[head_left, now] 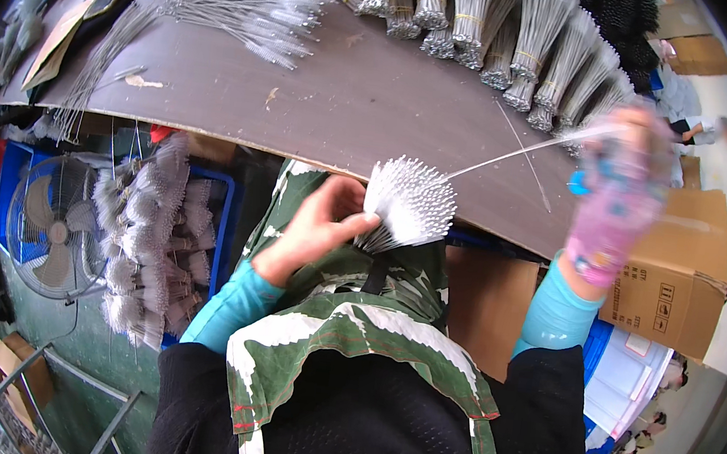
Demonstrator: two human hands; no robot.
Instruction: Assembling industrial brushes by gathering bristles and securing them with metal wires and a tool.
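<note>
Left hand (314, 226) grips a fanned bundle of wires (409, 204) over the lap, at the bench (350, 109) edge; gloved right hand (622, 180) (blurred) pinches one wire (515, 155). Best draw it straight, bundle squeezed firm.

brown tabletop (350, 109) | banded wire-brush bundles (494, 27) | loose brushes (245, 3), far L

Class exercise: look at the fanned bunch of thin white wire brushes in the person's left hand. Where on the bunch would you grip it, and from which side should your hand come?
Grip the bunch of wire brushes at its narrow gathered base, probably from below on the apron side, as the left hand does. The tips splay out into a wide fan toward the table, so only the base is compact enough to close the fingers around.
</note>
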